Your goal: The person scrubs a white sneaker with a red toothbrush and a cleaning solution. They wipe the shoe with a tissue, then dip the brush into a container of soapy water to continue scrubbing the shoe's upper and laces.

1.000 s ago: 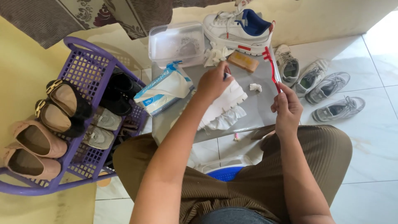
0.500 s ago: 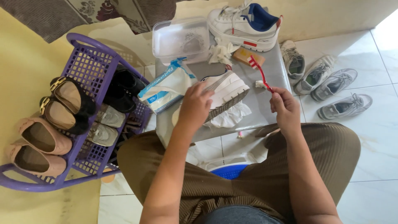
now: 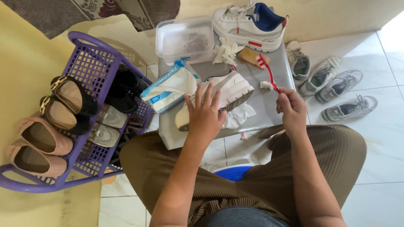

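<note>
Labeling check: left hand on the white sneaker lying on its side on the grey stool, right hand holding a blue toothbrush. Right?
Not quite. The toothbrush in the right hand is red, not blue, as the head view shows. The rest stands: left hand on the white sneaker, on its side on the grey stool.

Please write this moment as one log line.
left hand: flat on white sneaker | right hand: holding red toothbrush | surface: grey stool
</note>
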